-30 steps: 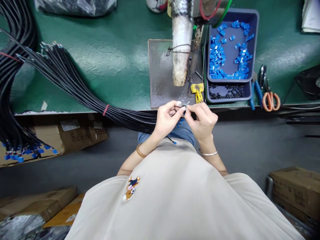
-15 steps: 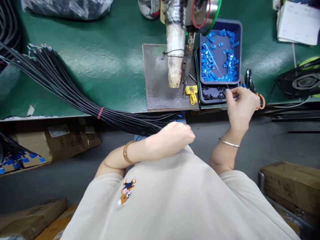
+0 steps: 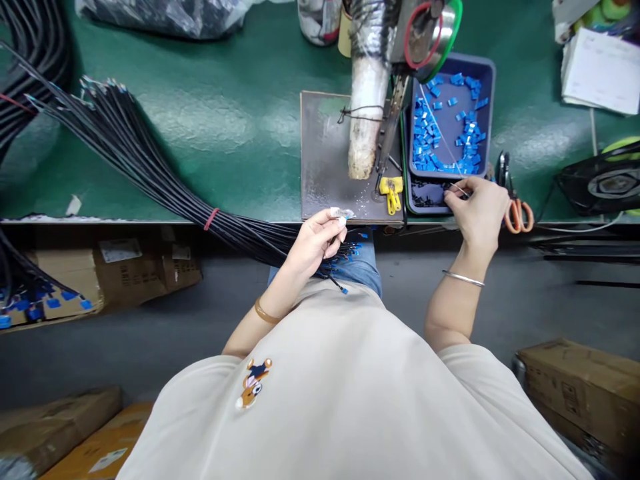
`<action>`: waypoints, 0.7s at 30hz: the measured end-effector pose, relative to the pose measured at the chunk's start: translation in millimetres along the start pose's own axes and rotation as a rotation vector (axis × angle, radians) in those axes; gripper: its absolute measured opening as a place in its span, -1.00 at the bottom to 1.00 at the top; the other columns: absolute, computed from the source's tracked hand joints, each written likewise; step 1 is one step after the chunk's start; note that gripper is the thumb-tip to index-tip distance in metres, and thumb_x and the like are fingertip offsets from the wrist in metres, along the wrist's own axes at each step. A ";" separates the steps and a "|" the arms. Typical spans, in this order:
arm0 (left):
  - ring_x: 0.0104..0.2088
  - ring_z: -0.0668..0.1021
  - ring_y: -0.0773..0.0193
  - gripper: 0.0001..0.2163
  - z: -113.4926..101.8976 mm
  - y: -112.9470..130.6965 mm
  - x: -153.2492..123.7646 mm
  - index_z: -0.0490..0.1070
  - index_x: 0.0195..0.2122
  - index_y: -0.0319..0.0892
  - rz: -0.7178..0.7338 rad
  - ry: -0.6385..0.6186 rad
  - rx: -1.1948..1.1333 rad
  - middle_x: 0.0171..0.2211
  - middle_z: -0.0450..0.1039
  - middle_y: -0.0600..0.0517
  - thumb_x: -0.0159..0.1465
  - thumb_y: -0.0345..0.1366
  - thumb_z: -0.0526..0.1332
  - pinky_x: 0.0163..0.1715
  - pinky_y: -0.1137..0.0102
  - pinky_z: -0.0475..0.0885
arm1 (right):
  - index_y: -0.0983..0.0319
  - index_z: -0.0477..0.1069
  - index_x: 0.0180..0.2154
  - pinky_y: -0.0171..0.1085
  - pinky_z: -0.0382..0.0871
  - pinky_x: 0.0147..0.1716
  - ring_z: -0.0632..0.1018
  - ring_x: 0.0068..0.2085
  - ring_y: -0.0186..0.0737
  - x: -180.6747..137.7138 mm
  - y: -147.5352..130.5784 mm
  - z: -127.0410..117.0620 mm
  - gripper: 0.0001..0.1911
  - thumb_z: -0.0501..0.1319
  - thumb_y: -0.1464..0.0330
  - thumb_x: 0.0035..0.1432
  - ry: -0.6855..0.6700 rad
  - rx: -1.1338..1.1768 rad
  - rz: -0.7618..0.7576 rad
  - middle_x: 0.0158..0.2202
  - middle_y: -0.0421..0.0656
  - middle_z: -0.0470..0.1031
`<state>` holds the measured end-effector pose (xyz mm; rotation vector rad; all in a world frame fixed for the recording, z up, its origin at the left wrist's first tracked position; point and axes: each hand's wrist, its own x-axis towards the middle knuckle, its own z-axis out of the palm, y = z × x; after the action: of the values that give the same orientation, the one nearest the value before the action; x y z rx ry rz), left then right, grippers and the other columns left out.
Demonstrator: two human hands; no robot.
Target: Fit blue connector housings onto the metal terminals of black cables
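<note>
My left hand [image 3: 320, 241] is raised at the table's front edge, thumb and fingers pinched together. White wrapping shows at its fingertips, with a bit of blue there; what it grips is too small to make out. Beneath this hand, the blue-tipped ends of a black cable bundle [image 3: 255, 235] lie over my lap. My right hand [image 3: 477, 208] pinches a thin silvery solder wire [image 3: 441, 133], which runs down from a green-rimmed spool [image 3: 453, 33]. That hand is by the front of a tray of small black parts [image 3: 427, 195], below a tray of blue connectors [image 3: 493, 100].
A white-wrapped pipe [image 3: 363, 127] and a metal arm hang over a dark board [image 3: 325, 153]. A yellow clip [image 3: 391, 193] sits on the board. Orange-handled scissors [image 3: 519, 217] lie right of my right hand, with a fan [image 3: 600, 170] farther right. Cardboard boxes [image 3: 585, 373] stand below.
My left hand has risen from my lap to the table edge and turned, so its pinched fingertips show. My right hand stays by the trays with the wire. The whole view has shifted slightly.
</note>
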<state>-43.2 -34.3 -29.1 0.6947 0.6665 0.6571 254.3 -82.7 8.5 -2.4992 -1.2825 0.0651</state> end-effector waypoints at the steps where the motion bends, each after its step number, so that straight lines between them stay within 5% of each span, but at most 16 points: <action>1: -0.75 0.16 0.60 -0.72 0.0 4.0 0.7 0.33 -0.33 -0.18 -0.046 -0.042 -0.026 -0.61 0.29 0.20 0.07 -0.20 0.40 -0.76 0.57 -0.03 | 0.21 0.55 -0.39 -0.19 0.19 -0.25 0.45 -0.38 -0.23 -0.8 0.0 0.4 -0.92 0.27 0.41 0.03 0.008 0.008 -0.008 -0.36 -0.04 0.60; 7: -0.74 0.01 0.63 -0.76 2.8 9.4 8.9 0.34 -0.38 -0.19 -0.174 -0.143 -0.010 -0.67 0.13 0.25 0.05 -0.25 0.39 -0.75 0.59 -0.19 | 0.24 0.54 -0.38 -0.22 0.29 -0.27 0.51 -0.35 -0.22 -6.9 -7.2 4.4 -0.89 0.27 0.34 0.07 0.082 0.125 -0.127 -0.36 -0.12 0.59; 14: -0.70 0.01 0.62 -0.74 17.3 4.0 11.1 0.38 -0.40 -0.23 -0.065 -0.094 0.123 -0.68 0.03 0.26 0.03 -0.22 0.40 -0.73 0.57 -0.17 | 0.22 0.54 -0.44 -0.18 0.29 -0.29 0.48 -0.42 -0.22 1.2 -26.0 1.6 -0.92 0.37 0.35 -0.02 -0.138 0.045 -0.198 -0.46 -0.14 0.55; 21: -0.69 0.14 0.57 -0.74 21.7 -0.5 16.4 0.41 -0.38 -0.22 0.057 -0.062 0.160 -0.69 0.16 0.22 0.06 -0.17 0.40 -0.69 0.54 -0.05 | 0.20 0.50 -0.49 -0.18 0.31 -0.29 0.45 -0.43 -0.22 4.7 -30.5 -0.3 -0.96 0.32 0.43 -0.03 -0.184 -0.033 -0.197 -0.55 -0.18 0.45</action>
<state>-17.2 -30.3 -21.9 0.8813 0.6489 0.6366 233.3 -62.5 18.8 -2.4264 -1.6091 0.2342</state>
